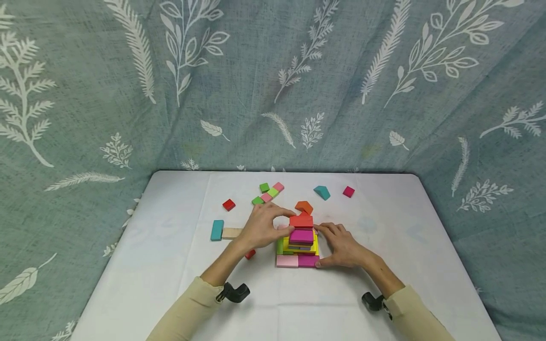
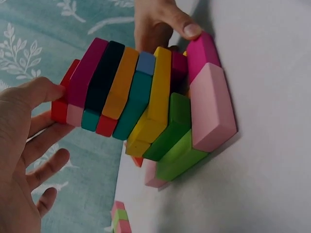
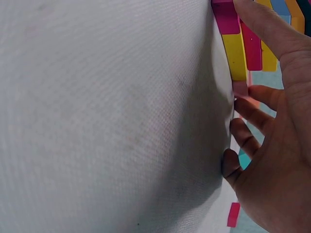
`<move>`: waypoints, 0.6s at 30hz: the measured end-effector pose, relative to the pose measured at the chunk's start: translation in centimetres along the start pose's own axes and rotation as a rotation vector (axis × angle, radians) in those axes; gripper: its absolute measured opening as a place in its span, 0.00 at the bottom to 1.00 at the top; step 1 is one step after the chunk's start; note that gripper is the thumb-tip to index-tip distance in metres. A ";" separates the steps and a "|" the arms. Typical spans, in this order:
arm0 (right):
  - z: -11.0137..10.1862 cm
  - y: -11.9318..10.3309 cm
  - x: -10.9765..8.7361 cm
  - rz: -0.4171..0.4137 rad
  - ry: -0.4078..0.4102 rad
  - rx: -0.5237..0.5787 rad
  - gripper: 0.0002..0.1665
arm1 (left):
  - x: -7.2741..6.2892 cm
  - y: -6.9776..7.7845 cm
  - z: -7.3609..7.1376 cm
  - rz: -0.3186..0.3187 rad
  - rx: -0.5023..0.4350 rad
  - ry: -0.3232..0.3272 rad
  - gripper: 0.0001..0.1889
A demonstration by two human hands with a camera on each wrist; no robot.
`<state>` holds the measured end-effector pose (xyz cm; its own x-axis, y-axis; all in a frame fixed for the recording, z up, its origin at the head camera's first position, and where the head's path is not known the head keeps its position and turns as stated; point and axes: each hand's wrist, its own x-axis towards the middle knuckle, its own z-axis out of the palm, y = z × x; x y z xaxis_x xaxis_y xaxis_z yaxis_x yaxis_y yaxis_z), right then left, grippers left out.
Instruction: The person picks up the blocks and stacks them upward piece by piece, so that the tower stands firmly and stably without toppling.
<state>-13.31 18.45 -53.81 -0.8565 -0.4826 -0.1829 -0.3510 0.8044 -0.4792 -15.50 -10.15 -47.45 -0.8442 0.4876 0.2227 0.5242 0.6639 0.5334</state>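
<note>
A stepped tower of coloured wooden blocks (image 2: 130,87) stands on the white table. My left hand (image 1: 264,225) is at its top, pinching the red block (image 1: 301,221) between thumb and index finger; its other fingers are spread. Beneath that block are purple, dark, orange, teal and yellow layers, seen side-on in the left wrist view. The base has a pink block (image 2: 210,107) and a magenta block (image 1: 308,261) in front, with green blocks (image 2: 182,155) along the left. My right hand (image 1: 344,247) rests beside the base, thumb at the magenta block and fingers loosely bent near the back corner.
Behind the tower lie an orange block (image 1: 304,207), a teal block (image 1: 322,192) and a crimson block (image 1: 348,191). A row of green and pink blocks (image 1: 273,192) sits farther left, near a red block (image 1: 229,204). Another teal block (image 1: 217,230) adjoins a plain wood block (image 1: 231,233).
</note>
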 end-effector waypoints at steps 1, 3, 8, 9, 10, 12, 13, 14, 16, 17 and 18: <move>0.0 -0.1 0.0 0.005 -0.004 0.000 0.67 | -0.1 -0.1 -0.2 -0.006 -0.010 -0.007 0.22; -0.1 -0.1 0.0 0.014 -0.006 0.000 0.68 | -0.3 -0.6 -0.7 -0.018 -0.047 -0.019 0.25; -0.1 -0.2 0.0 0.028 -0.005 0.003 0.68 | -1.8 -3.6 -2.5 -0.052 -0.185 -0.061 0.28; -0.1 -0.2 0.0 0.027 -0.005 0.002 0.68 | -2.4 -4.4 -2.9 -0.062 -0.216 -0.079 0.27; -0.1 -0.2 0.0 0.026 -0.005 -0.001 0.68 | -2.9 -5.2 -3.2 -0.076 -0.242 -0.103 0.27; 0.0 -0.2 0.0 0.022 0.000 -0.004 0.68 | -4.2 -6.7 -3.7 -0.101 -0.274 -0.156 0.27; 0.0 -0.2 0.0 0.019 0.004 -0.005 0.67 | -4.9 -7.5 -3.9 -0.113 -0.266 -0.179 0.27; 0.0 -0.2 0.0 0.022 0.002 -0.008 0.68 | -5.6 -8.2 -4.1 -0.113 -0.249 -0.197 0.29; 0.0 -0.2 0.0 0.020 0.004 -0.009 0.68 | -6.8 -9.5 -4.2 -0.101 -0.175 -0.223 0.31; 0.0 -0.2 0.0 0.020 0.004 -0.008 0.68 | -7.4 -10.0 -4.3 -0.082 -0.128 -0.230 0.33; 0.0 -0.3 0.0 0.018 0.003 -0.007 0.68 | -7.8 -10.6 -4.2 -0.062 -0.077 -0.232 0.34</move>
<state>-13.17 18.24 -53.72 -0.8638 -0.4670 -0.1890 -0.3380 0.8153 -0.4702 -14.88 -23.38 -51.38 -0.8214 0.5703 -0.0006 0.4549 0.6559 0.6024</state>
